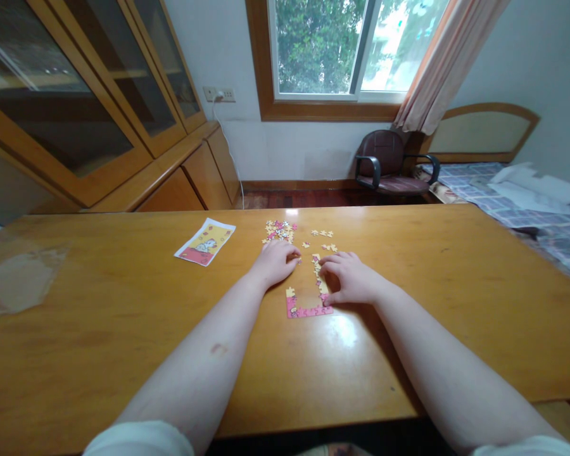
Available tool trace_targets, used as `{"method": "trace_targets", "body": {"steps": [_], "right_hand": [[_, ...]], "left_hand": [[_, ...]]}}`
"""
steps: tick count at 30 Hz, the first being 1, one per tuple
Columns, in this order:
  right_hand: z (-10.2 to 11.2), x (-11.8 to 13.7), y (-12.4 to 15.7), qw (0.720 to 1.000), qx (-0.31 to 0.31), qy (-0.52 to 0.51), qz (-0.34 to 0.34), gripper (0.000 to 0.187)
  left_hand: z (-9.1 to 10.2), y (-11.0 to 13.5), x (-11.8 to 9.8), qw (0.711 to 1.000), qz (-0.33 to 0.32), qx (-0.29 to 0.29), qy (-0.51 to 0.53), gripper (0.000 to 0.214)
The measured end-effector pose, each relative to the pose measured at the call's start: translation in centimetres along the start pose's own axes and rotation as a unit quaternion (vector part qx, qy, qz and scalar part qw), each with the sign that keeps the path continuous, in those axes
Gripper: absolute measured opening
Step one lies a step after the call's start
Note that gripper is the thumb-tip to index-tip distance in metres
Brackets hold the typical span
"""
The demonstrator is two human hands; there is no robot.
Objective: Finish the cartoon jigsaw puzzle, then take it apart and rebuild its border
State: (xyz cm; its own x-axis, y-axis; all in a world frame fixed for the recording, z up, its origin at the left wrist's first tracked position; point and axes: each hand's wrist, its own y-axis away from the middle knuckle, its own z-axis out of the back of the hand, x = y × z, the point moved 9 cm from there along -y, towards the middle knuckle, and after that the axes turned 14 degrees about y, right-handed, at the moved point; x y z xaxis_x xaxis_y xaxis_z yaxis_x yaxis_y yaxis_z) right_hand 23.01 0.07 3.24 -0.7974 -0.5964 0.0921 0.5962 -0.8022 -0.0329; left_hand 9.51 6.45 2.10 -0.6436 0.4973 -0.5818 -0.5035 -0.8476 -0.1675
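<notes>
A partly joined jigsaw border [308,312] lies flat on the table, with a pink bottom row, a short left side and a longer yellow right side. My right hand [354,278] rests against that right side, thumb low and fingertips higher up, spread apart. Above the left side, my left hand [278,263] is closed in a pinch, and a small puzzle piece [299,260] shows at its fingertips. Just beyond it sits a heap of loose puzzle pieces [280,230], partly hidden by the hand. Several yellow pieces [329,247] lie apart, past my right hand.
A picture card [206,242] with a yellow and pink print lies left of the heap. Clear plastic wrapping [21,278] is at the left of the wooden table [137,329]. Behind stand a glass-door cabinet [142,82], an armchair [384,161] and a bed [503,183].
</notes>
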Motion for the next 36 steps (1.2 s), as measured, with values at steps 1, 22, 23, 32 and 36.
{"method": "trace_targets", "body": {"steps": [1,22,23,32,36], "right_hand": [[0.1,0.0,0.0,1.0,0.0,0.001,-0.001,0.051],[-0.7,-1.2,0.0,0.999,0.006,-0.02,-0.028,0.071],[-0.6,-1.3,0.0,0.999,0.006,-0.02,-0.029,0.071],[-0.5,-1.1,0.1,1.0,-0.006,-0.012,-0.024,0.069],[-0.3,-4.0,0.1,0.993,-0.055,-0.015,-0.105,0.041]], "left_hand": [[0.0,0.0,-0.1,1.0,-0.001,0.004,-0.005,0.019],[1.9,0.9,1.8,0.998,0.016,-0.002,-0.062,0.014],[2.0,1.0,1.9,0.998,0.017,-0.002,-0.061,0.013],[1.9,1.0,1.3,0.999,-0.002,-0.006,-0.042,0.015],[2.1,1.0,1.2,0.999,0.003,-0.008,-0.031,0.011]]}}
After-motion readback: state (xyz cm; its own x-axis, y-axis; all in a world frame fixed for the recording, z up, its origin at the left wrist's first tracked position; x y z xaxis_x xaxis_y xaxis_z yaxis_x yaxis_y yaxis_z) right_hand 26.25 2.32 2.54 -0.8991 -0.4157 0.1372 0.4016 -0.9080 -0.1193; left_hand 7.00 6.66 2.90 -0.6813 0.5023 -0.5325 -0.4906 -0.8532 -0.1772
